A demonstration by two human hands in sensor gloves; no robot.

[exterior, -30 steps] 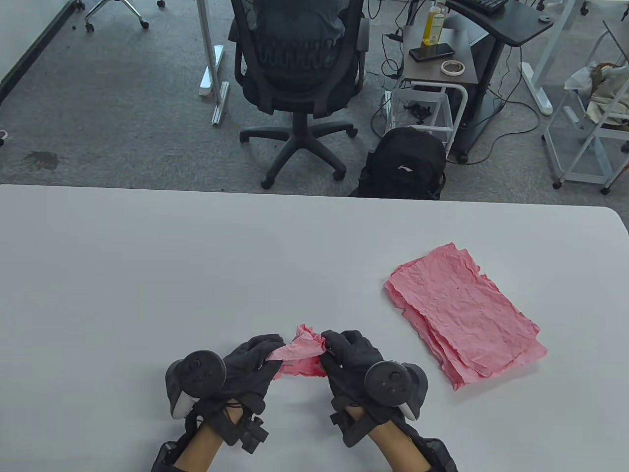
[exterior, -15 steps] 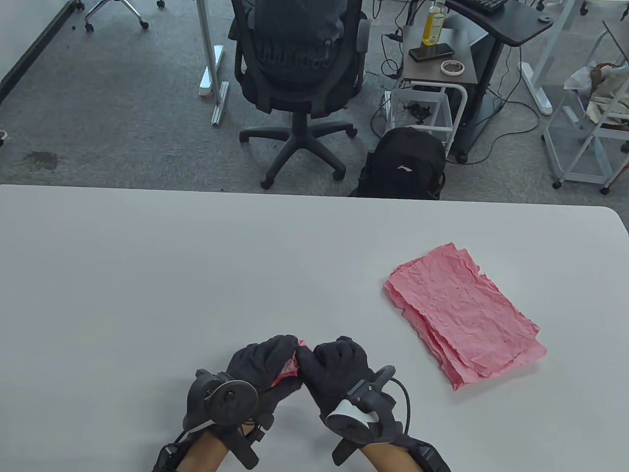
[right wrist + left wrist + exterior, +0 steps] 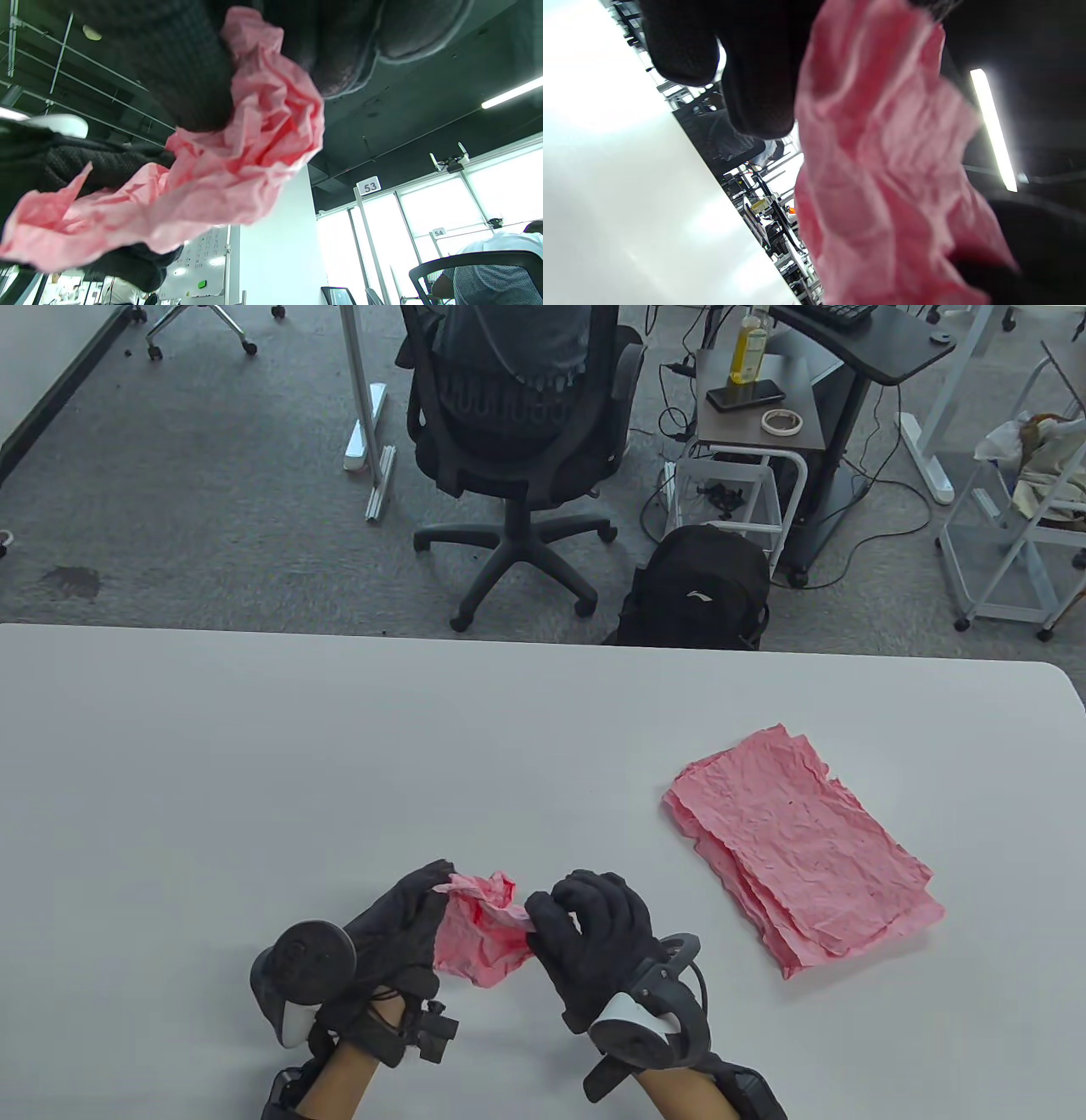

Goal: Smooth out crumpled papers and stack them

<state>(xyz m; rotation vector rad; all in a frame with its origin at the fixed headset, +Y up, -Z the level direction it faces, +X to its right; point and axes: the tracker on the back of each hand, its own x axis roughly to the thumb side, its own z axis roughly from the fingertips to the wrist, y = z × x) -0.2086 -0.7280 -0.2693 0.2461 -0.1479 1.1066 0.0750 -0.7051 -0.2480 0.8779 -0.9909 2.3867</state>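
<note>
1. Crumpled paper, pink, was held just above the near edge of the table, spanning the gap between both hands; it was only partly opened, with a bunched knot at its far side.
2. Left hand pinched the paper's left edge, thumb and fingers closed on it. Left wrist view confirmed the sheet hanging beside the fingertips.
3. Right hand gripped the right edge, fingers curled round a wad of it, as seen in the right wrist view.
4. Judgement: opposite edges were held so the hands could draw apart and pull creases out before pressing flat.
5. Flattened stack of pink sheets lay further off, well apart to the right; likely the destination, kept clear of the working area.
</note>
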